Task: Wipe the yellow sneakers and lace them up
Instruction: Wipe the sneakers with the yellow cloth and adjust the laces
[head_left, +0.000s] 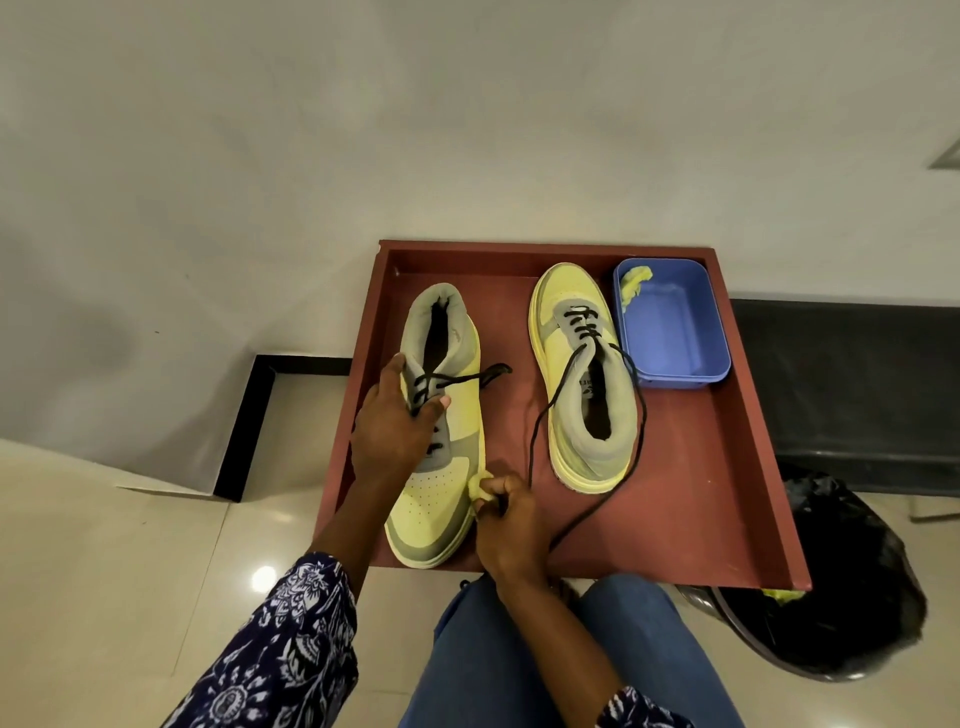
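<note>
Head view: two yellow sneakers are seen on a red tray (727, 493), with a blue tub (680, 332) at the far right corner.
Left hand (395, 426): it is laid over the laced midfoot of the near sneaker (441, 488), fingers curled round its upper, so the shoe is held steady.
Right hand (506, 519): a small yellow cloth (477, 487) is pinched in the curled fingers and pressed to the sole edge near the toe.
Key relation: the near sneaker's long axis runs from its toe, close to the body, away to its heel; the sole edge is left of the right hand and stretches ahead of it.
Judged step: wiping is under way; a stroke along that edge seems called for.
Other sneaker (587, 379): it is set ahead and right of the right hand, its loose lace (540, 447) trailing past that hand.
Nearer hand: the right.
</note>
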